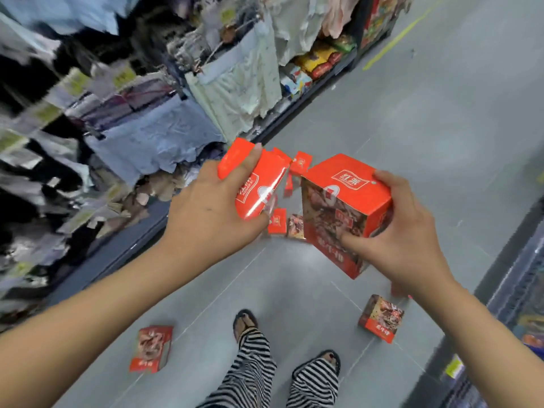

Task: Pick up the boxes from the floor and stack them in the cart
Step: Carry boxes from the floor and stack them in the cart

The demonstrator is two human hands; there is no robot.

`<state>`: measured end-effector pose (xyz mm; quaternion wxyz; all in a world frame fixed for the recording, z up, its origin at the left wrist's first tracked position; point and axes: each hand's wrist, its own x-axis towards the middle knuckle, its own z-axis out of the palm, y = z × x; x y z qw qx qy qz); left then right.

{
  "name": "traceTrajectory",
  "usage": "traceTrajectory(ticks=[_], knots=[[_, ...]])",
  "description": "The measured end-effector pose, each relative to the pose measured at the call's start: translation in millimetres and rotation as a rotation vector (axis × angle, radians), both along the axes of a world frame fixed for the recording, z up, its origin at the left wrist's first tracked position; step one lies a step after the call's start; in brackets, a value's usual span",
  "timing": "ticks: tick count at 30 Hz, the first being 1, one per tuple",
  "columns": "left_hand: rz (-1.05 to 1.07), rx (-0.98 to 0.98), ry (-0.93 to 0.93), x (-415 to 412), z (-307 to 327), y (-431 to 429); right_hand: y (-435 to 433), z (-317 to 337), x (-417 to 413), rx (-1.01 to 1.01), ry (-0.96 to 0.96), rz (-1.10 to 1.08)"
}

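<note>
My left hand (212, 207) grips a red box (253, 178) held up in front of me, fingers wrapped over its top. My right hand (394, 231) grips a larger-looking red box with a meat picture (338, 207), thumb on its front, fingers over the far edge. On the grey floor lie more red boxes: one at the lower left (151, 348), one at the right (381, 318), and several small ones farther off between my hands (287, 225). No cart is in view.
A rack of hanging clothes (147, 136) lines the left side of the aisle, with snack shelves (323, 60) beyond. A dark fixture edge (515, 290) runs along the right. My feet in striped trousers (256, 369) stand on the floor below.
</note>
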<state>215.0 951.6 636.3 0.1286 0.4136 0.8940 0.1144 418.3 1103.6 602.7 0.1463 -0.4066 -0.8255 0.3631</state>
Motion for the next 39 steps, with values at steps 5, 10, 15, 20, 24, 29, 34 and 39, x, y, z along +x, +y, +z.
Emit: traceTrajectory(ticks=[5,10,15,20,24,29,34,39], knots=[[0.124,-0.008,0.056,-41.0,62.4,-83.9,-52.4,61.3,-70.1,0.064,0.060,0.132],[0.307,0.017,0.083,-69.7,106.1,-169.3,-105.9,92.1,-135.3,0.037,0.153,0.248],[0.556,0.064,0.091,-73.9,131.4,-250.9,-161.4,100.4,-185.7,0.008,0.151,0.516],[0.817,0.036,0.121,-53.4,142.2,-310.0,-208.0,107.0,-223.6,-0.058,0.164,0.740],[0.943,0.007,0.121,-25.0,150.6,-335.9,-234.6,113.6,-255.8,-0.051,0.166,0.988],[1.170,-0.006,0.137,14.9,159.1,-345.8,-268.1,123.7,-289.7,-0.008,0.154,1.293],[1.370,-0.019,0.143,60.5,163.2,-364.1,-315.5,134.4,-298.7,0.036,0.170,1.535],[1.585,-0.019,0.179,114.6,170.7,-397.9,-376.5,146.2,-285.8,0.022,0.189,1.757]])
